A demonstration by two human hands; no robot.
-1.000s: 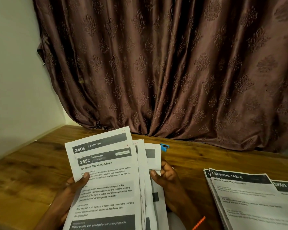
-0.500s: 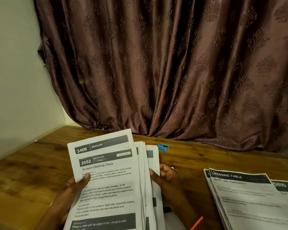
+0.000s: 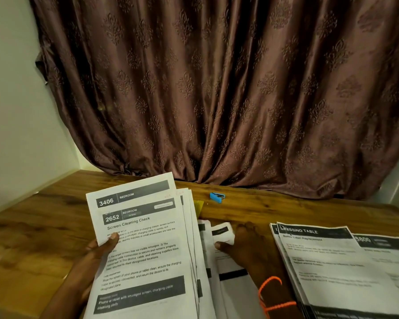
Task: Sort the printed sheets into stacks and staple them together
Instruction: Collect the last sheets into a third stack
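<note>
Several fanned sheets pinched by left hand, right hand fingers gripping a curled page: liable to slip, crease, missort.

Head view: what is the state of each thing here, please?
Left hand: holds the fanned sheets, thumb on top.
Right hand: pinches a sheet corner.
Dressing-table stack: flat on the table.
Blue stapler: lying on the table, untouched.
Curtain: drawn.
</note>
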